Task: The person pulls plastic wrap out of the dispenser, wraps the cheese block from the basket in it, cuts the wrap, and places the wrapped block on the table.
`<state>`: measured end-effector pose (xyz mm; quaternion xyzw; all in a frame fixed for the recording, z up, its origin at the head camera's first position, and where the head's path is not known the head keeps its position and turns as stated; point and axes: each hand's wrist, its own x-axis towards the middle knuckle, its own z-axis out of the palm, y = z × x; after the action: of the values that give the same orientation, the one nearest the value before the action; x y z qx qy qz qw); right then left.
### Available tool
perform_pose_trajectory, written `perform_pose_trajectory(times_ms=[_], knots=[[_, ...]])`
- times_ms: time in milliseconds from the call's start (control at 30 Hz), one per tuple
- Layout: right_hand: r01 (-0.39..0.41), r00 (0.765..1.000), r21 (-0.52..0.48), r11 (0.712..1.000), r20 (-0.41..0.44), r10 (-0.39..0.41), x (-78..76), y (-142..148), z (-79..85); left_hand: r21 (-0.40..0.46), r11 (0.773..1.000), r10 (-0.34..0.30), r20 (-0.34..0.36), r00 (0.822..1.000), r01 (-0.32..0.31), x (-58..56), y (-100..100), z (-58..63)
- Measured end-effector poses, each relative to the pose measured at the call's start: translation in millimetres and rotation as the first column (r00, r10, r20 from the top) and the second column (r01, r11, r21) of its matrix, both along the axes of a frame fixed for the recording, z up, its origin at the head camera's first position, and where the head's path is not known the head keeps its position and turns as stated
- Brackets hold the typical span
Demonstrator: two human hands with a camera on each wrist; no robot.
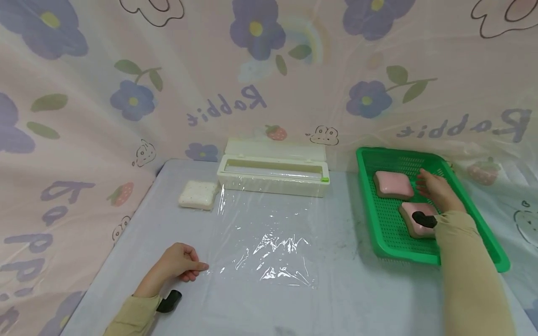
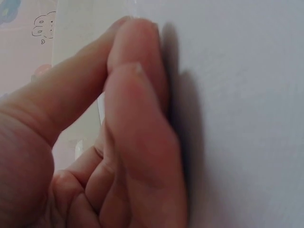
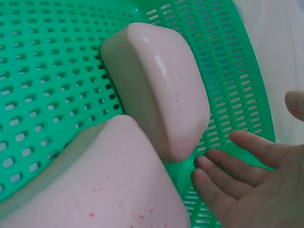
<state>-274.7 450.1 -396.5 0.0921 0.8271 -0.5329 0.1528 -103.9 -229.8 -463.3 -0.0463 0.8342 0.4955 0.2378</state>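
Clear cling film (image 1: 269, 242) lies spread on the table, running forward from a white dispenser box (image 1: 273, 182) with its lid up. My left hand (image 1: 180, 263) pinches the film's near left edge between thumb and index finger; the fingertips partly hide the film there. Inside the green basket (image 1: 378, 233), my right hand (image 1: 439, 189) is beside two rounded blocks with glossy pink tops and brownish sides. Its fingers are relaxed and hold nothing. The farther pink block (image 3: 166, 90) is nearest its fingertips; the nearer pink block (image 3: 104, 190) lies below the wrist.
A white speckled block (image 1: 198, 194) of similar shape lies left of the dispenser. Patterned sheeting (image 1: 294, 84) rises behind the table and at its sides. Black wrist cameras sit on both sleeves, the right one in front of the nearer pink block.
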Motion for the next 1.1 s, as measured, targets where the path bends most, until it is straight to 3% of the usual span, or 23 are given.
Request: perform_pose_trajectory(times_ms=[333, 567, 900, 1100], knots=[[-0.071, 0.994, 0.0, 0.997, 0.079, 0.071, -1.2, -1, 3.8, -0.009, 1.0, 0.003, 0.005, 1.0, -0.003, 1.2, -1, -2.6], [0.001, 0.997, -0.137, 0.991, 0.079, 0.01, -0.9, -1, 5.6, -0.005, 1.0, 0.001, 0.001, 1.0, -0.001, 0.4, -3, -5.7], [-0.075, 0.995, -0.105, 0.992, 0.056, 0.081, -0.8, -6, 7.6, -0.015, 1.0, 0.002, -0.007, 1.0, -0.002, -0.2, -1, -4.1], [-0.026, 0.999, -0.105, 0.994, 0.043, 0.03, -1.1, -11, 5.5, -0.01, 1.0, -0.004, -0.007, 1.0, 0.004, -1.7, 0, -4.7]])
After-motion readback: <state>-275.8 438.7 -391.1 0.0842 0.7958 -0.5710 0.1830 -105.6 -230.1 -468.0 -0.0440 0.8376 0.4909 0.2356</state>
